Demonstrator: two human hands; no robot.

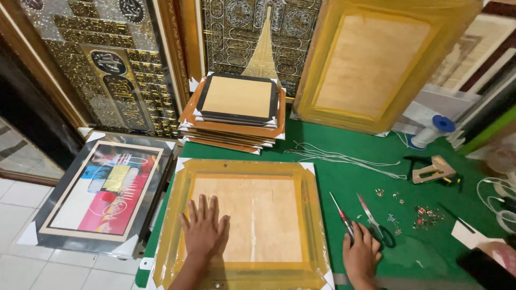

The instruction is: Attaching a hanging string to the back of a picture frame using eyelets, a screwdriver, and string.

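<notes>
A picture frame point(183, 215) lies face down on the green table, its brown backing board edged with yellow tape and white corner guards. My left hand point(204, 228) rests flat on the backing board, fingers spread, holding nothing. To the right of the frame, my right hand point(361, 252) lies on the green cloth with its fingertips on the lower end of a red-handled screwdriver point(339, 211). Black-handled scissors point(374, 223) lie just right of the screwdriver, touching my fingers.
A stack of frames point(236, 110) sits behind the taped frame, and a large taped frame point(371, 64) leans at the back right. White cord point(344, 157), a spool point(432, 131), small screws and hooks point(427, 215) and a tool point(434, 171) lie on the right. A colourful framed picture point(105, 196) sits on the left.
</notes>
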